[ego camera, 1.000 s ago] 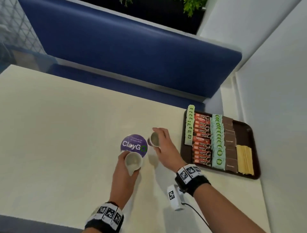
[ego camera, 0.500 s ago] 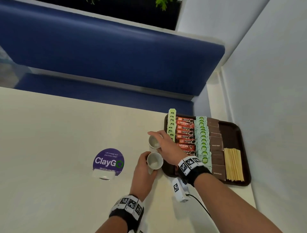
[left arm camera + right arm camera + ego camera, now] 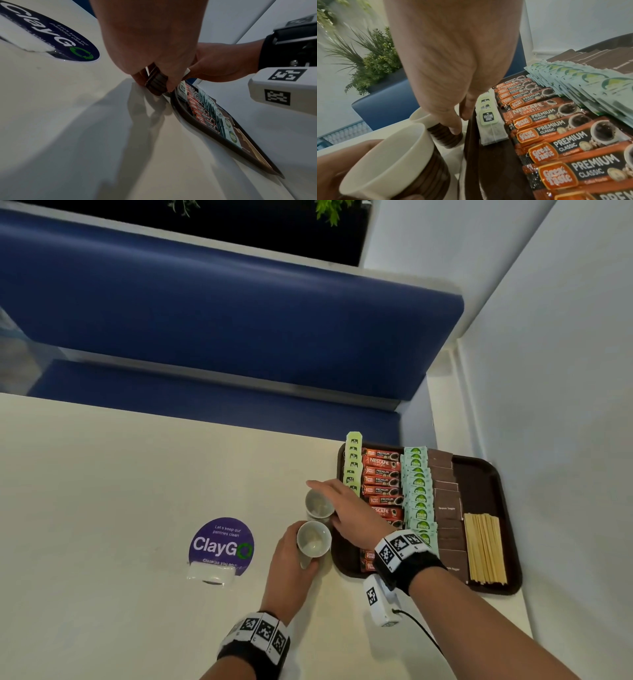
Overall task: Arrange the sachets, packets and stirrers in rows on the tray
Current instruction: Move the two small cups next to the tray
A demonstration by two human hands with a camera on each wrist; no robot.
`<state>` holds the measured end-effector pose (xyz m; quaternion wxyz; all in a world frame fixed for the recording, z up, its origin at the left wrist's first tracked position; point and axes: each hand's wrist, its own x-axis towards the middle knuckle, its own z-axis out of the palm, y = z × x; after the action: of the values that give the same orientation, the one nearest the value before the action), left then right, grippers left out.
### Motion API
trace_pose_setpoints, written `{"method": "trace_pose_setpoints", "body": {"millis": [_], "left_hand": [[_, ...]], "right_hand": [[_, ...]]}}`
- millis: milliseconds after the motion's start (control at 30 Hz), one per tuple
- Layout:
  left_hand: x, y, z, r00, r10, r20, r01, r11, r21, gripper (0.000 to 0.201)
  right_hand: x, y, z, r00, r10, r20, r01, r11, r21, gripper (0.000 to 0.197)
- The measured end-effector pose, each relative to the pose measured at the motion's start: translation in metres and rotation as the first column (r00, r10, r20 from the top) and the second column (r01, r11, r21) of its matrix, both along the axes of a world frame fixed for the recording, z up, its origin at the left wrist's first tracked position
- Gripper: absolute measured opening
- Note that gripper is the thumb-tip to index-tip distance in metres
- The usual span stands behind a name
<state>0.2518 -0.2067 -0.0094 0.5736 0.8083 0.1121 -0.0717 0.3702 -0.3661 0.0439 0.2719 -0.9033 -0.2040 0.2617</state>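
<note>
A brown tray (image 3: 479,470) at the table's right end holds rows: tea bags (image 3: 352,463), orange coffee sachets (image 3: 382,481), pale green packets (image 3: 418,494), brown sugar packets (image 3: 445,501) and wooden stirrers (image 3: 484,546). Just left of the tray stand two small paper cups with brown ribbed sleeves. My left hand (image 3: 291,563) grips the nearer cup (image 3: 313,539) (image 3: 388,157). My right hand (image 3: 342,505) holds the farther cup (image 3: 319,503) (image 3: 443,135) with its fingers on the sleeve, down by the tray's left rim (image 3: 471,142).
A purple round ClayGo sticker (image 3: 222,544) with a white plastic wrapper (image 3: 210,573) on it lies on the cream table (image 3: 120,508), left of the cups. A blue bench (image 3: 205,313) runs behind the table. A white wall (image 3: 565,405) stands right of the tray.
Both hands have carried the cups from the sticker to the right, up to the tray's left rim. The wrapper stays on the sticker.
</note>
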Motion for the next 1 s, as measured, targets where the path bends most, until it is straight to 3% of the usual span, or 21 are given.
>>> {"method": "trace_pose_setpoints", "body": {"millis": [267, 1000], "left_hand": [[-0.0008, -0.0001, 0.0005, 1.0, -0.001, 0.003, 0.001, 1.0, 0.005, 0.055], [0.0014, 0.0005, -0.0065, 0.999, -0.029, 0.033, 0.026, 0.997, 0.072, 0.057]], "right_hand": [[0.0017, -0.0004, -0.0011, 1.0, -0.009, 0.005, 0.009, 1.0, 0.007, 0.077], [0.0019, 0.0008, -0.0037, 1.0, -0.01, 0.013, 0.01, 1.0, -0.007, 0.08]]}}
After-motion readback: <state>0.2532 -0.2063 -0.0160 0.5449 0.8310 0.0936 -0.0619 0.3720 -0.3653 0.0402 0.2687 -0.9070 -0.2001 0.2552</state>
